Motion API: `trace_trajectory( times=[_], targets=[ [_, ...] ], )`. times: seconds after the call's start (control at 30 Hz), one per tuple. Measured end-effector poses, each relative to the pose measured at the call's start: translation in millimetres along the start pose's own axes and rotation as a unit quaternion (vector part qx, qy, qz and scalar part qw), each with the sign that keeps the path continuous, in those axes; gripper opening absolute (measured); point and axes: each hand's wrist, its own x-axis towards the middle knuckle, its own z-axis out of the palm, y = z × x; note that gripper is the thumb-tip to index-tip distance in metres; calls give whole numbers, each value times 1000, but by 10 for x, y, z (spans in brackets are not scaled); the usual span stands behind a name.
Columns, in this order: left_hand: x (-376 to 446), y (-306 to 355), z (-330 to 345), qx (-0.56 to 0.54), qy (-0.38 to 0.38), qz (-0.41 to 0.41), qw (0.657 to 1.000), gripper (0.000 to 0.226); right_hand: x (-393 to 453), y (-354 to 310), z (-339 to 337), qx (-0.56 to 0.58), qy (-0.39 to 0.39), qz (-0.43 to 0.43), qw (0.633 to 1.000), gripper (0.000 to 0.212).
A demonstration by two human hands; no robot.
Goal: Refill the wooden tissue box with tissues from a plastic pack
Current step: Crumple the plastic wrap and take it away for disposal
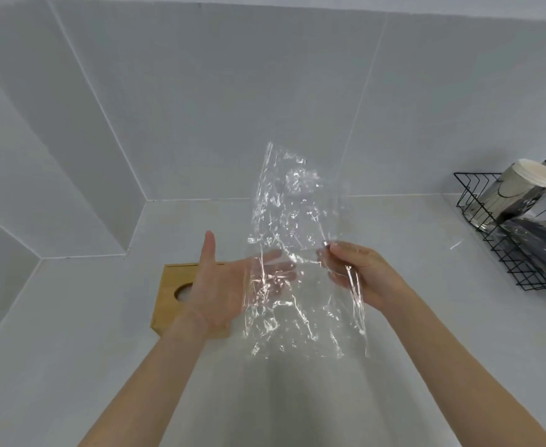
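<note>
A clear, crinkled plastic pack (292, 240) hangs upright in the air above the white counter and looks empty. My right hand (362, 274) pinches its right edge between thumb and fingers. My left hand (229, 285) is spread flat, palm turned right, with its fingers behind the lower left of the plastic. The wooden tissue box (168, 304) lies flat on the counter under my left hand, which hides its right part. White tissue shows in its round top hole.
A black wire rack (520, 253) stands at the right edge and holds a shiny metal canister (510, 191) with a pale lid and a dark item. Grey tiled walls meet in a corner behind the counter (72, 366).
</note>
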Motion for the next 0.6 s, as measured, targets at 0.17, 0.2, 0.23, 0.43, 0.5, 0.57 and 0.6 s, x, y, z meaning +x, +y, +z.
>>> trace_trajectory(
  times=[0.17,0.2,0.23,0.43,0.5,0.57,0.6],
  targets=[
    [38,-13,-36,127,54,-4,990,72,91,209,-66,-25,1,42,999,12],
    [48,-17,-62,141,77,5,987,55,99,212,-79,-26,-1,46,999,12],
    [57,-18,-90,141,96,13,985,40,108,213,-94,-29,-5,46,999,14],
    [51,21,-186,133,117,10,984,32,104,185,-189,-78,-79,51,992,24],
    [43,32,-226,135,107,9,985,32,116,210,-235,-102,-96,54,989,20],
    [27,36,-282,153,85,-1,985,33,133,231,-258,-127,-100,53,985,22],
    [16,40,-311,176,67,-10,982,34,137,234,-262,-136,-99,52,984,23]
  ],
)
